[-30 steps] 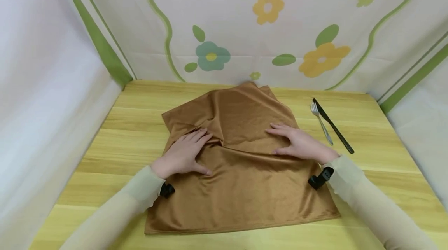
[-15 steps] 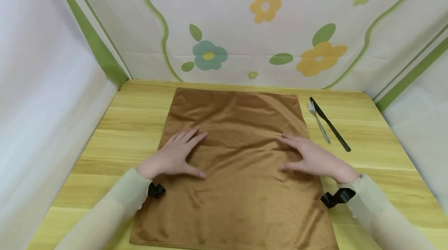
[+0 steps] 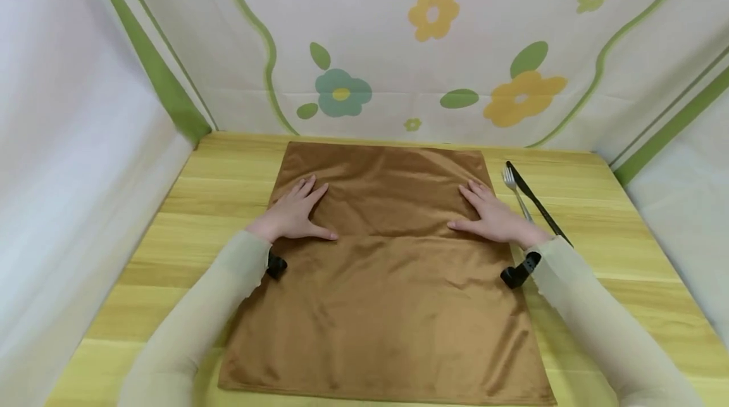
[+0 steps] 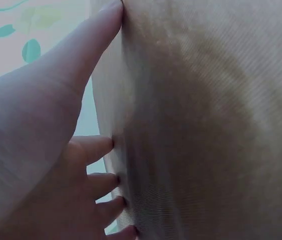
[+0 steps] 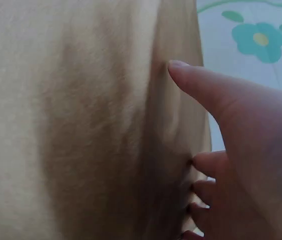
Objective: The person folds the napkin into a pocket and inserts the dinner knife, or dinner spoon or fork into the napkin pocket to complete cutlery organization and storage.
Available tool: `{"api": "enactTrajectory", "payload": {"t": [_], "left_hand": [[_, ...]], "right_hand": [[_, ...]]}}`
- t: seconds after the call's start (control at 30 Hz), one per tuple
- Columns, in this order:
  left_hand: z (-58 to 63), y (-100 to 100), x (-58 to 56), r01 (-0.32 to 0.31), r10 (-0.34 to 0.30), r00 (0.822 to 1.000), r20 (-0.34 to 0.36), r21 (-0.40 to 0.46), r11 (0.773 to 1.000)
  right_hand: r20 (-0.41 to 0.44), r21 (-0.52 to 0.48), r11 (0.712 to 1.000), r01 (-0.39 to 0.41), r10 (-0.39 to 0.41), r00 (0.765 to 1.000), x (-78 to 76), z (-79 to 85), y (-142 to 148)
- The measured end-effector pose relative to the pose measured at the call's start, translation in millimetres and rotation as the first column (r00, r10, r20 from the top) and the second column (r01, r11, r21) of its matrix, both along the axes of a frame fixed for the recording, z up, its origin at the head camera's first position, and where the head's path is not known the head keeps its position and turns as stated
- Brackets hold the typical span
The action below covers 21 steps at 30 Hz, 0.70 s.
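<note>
A shiny brown cloth (image 3: 381, 306) lies spread out on the wooden table, with shallow wrinkles and a faint crease across its middle. On its left part, toward the far side, rests my left hand (image 3: 293, 214), fingers spread and thumb pointing inward. My right hand (image 3: 486, 214) touches the cloth's right part in a mirrored pose. In the left wrist view the fingertips of the left hand (image 4: 45, 115) meet the cloth (image 4: 206, 125). The right wrist view likewise has the right hand (image 5: 251, 135) with its fingertips against the cloth (image 5: 90, 120).
To the right of the cloth lie a silver fork (image 3: 515, 188) and a black knife (image 3: 535, 195), partly hidden by the right hand and wrist. A white curtain (image 3: 376, 33) with printed flowers stands behind the wooden table (image 3: 165, 255), and white fabric walls flank both sides.
The cloth's bunched far part has come down flat, its far edge now straight near the table's back. Both hands drew apart and back slightly, then slid forward over the cloth.
</note>
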<state>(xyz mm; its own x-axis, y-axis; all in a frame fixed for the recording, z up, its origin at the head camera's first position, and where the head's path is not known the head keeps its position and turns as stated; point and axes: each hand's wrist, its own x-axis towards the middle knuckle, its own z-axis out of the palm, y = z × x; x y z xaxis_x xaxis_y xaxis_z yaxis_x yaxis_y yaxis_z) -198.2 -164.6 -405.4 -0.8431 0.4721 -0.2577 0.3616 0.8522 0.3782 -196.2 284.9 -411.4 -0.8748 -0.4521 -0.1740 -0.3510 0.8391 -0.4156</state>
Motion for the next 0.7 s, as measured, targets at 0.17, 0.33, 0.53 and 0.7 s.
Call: {"api": "enactTrajectory", "payload": {"t": [0.17,0.33,0.53,0.7], "left_hand": [[0.7,-2,-8.3,-0.039,0.038,0.999,-0.017,-0.061,0.997],[-0.6,-7,-14.7,-0.072,0.071,0.997,-0.019,-0.078,0.994],[-1.6,-12,-21.9,-0.081,0.081,0.997,-0.008,-0.068,0.994],[-0.6,-21,-39.3,-0.116,0.122,0.989,-0.081,0.072,0.991]], "right_hand": [[-0.014,0.036,0.999,0.036,-0.036,0.999,-14.3,-1.7,3],[0.038,0.101,0.991,0.087,-0.091,0.995,-18.6,2.3,7],[0.030,0.096,0.991,0.090,-0.093,0.995,-21.8,3.2,9],[-0.006,-0.025,0.989,0.144,-0.145,0.989,-31.7,9.6,9]]}}
